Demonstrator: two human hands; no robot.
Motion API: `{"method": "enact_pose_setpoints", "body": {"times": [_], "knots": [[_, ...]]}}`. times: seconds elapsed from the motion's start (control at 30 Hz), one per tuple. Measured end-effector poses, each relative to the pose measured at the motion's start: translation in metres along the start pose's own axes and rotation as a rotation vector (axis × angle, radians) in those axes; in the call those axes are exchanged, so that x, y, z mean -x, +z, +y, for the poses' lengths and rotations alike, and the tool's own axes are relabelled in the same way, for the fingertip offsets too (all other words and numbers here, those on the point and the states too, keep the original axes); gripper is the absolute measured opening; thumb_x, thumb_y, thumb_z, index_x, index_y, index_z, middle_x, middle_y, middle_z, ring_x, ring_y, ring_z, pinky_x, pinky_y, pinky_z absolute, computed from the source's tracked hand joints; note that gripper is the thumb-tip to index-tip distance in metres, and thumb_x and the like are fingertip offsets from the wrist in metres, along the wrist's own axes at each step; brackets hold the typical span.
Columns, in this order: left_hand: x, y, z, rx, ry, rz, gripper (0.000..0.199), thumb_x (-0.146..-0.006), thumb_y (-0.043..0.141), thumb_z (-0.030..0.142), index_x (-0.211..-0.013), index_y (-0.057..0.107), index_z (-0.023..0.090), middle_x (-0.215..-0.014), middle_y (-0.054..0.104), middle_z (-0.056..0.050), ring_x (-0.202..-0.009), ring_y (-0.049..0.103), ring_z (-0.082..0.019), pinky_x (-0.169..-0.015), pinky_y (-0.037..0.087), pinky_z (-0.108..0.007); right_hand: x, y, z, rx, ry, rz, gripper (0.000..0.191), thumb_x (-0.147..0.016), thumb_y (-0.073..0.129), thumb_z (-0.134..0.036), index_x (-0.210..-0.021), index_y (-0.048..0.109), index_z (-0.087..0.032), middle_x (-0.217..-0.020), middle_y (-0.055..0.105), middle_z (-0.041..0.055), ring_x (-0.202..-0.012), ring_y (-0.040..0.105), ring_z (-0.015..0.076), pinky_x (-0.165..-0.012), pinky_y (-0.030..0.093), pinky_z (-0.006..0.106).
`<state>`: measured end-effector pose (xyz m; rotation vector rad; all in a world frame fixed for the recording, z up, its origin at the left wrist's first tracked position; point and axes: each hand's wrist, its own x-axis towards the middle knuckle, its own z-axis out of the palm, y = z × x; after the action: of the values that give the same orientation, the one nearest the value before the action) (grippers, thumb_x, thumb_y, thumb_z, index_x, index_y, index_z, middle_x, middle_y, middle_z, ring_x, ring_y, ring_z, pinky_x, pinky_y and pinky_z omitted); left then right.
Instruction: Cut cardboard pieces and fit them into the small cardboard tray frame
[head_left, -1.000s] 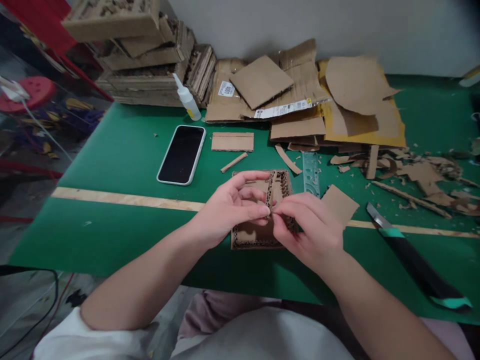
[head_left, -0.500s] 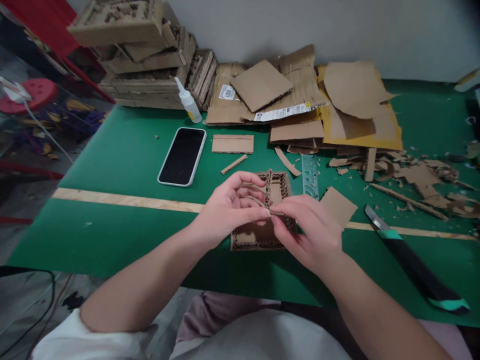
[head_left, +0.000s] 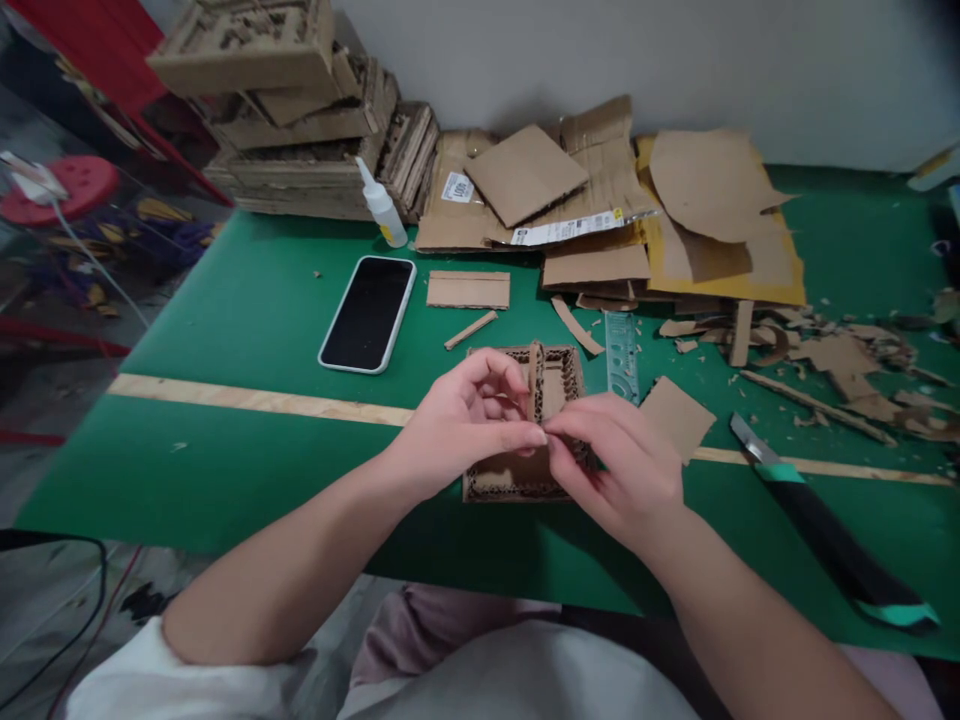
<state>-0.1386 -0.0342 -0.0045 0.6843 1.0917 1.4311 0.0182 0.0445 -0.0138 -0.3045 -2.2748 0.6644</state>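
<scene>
A small open cardboard box (head_left: 517, 493) with corrugated edges lies on the green table under my hands. An upright cardboard divider (head_left: 536, 375) stands in it, rising toward the far side. Above the box, my left hand (head_left: 476, 420) is closed, its thumb pressed toward the fingers. My right hand (head_left: 622, 450) pinches with thumb and forefinger, its tips meeting my left thumb. Between them is a thin cardboard strip, now almost wholly hidden by the fingers. Behind the box lie a small cardboard stick (head_left: 470, 330) and a cardboard rectangle (head_left: 468, 289).
A utility knife (head_left: 825, 530) with its blade out lies at the right, near cardboard scraps (head_left: 840, 360). A clear green ruler (head_left: 621, 355) and a cardboard square (head_left: 677, 415) are beside the box. Phone (head_left: 367, 313), glue bottle (head_left: 383, 208) and stacked cardboard trays (head_left: 292, 190) stand left.
My fingertips have drawn together and the thin strip, visible between my hands before, is now mostly covered. My left fingers have curled in more. The box stays in place.
</scene>
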Motion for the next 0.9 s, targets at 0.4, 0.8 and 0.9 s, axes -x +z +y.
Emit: {"method": "enact_pose_setpoints", "body": {"times": [0.4,0.8,0.9], "knots": [[-0.0016,-0.0022,-0.0038,0.043,0.018,-0.017,0.031,-0.065,0.073,0.004,-0.081,0.049,0.017,-0.073,0.057,0.007,-0.059,0.063,-0.005,-0.058,0.055,-0.014,0.0005,0.0001,0.0006,0.037,-0.008,0.027,0.026,-0.072,0.061,-0.006,-0.094,0.059,-0.019,-0.084,0.064,0.0049,-0.076,0.057,0.0146,-0.067,0.051,0.029],[-0.0013,-0.0017,-0.0039,0.033,0.019,-0.023,0.03,-0.066,0.071,0.004,-0.08,0.049,0.017,-0.073,0.055,0.007,-0.06,0.062,-0.005,-0.059,0.054,-0.015,-0.0006,-0.0011,0.0004,0.049,-0.005,0.006,0.022,-0.073,0.06,-0.007,-0.092,0.059,-0.018,-0.083,0.062,0.0054,-0.075,0.056,0.0142,-0.067,0.05,0.028],[-0.0005,-0.0015,-0.0028,-0.005,0.019,-0.018,0.03,-0.066,0.073,0.007,-0.081,0.049,0.018,-0.073,0.054,0.007,-0.06,0.059,-0.004,-0.058,0.052,-0.015,-0.0021,-0.0009,-0.0001,0.01,0.003,-0.012,0.018,-0.074,0.06,-0.007,-0.089,0.059,-0.017,-0.081,0.062,0.0054,-0.075,0.055,0.0136,-0.066,0.049,0.028]]}}
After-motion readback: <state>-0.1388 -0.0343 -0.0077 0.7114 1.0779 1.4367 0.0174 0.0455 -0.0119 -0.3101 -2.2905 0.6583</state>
